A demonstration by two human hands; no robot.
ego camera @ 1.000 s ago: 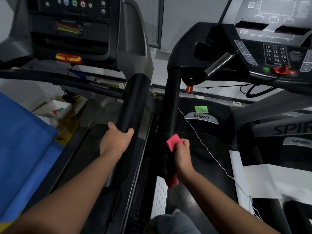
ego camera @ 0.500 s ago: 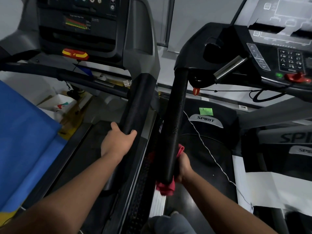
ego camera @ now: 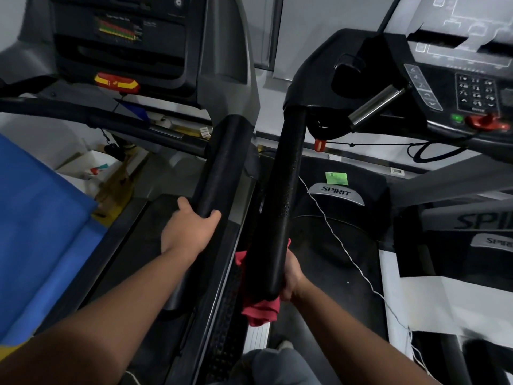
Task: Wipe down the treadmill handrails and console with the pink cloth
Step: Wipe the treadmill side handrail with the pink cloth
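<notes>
From my feed, the pink cloth sits low in the centre of the frame, wrapped round the near end of the black handrail. A loose bunch of it hangs below the rail's tip, and smaller folds peek out on either side of the rail. My right hand is clamped round that same end from the right, pressing the cloth against the rail. Its fingers pass behind the rail, so I only see the back of the hand and the wrist.

That handrail runs up and slightly right to the dark console in the upper right of the frame. The console carries a keypad, a green button and a red safety key. A silver grip bar juts out just left of the keypad, and a small red clip hangs on a cord below it.

Left of centre, my left hand grips the neighbouring handrail, thumb on its left side and forefinger hooked over its right. This second rail lies close beside the first, and the two do not touch. It leads up to another console at the upper left, with a red and yellow stop button under it.

To the right of the cloth, a motor cover bears a SPIRIT badge, with a green sticker just above it. A thin white string trails diagonally over the cover toward the lower right. A blue sheet fills the left edge.
</notes>
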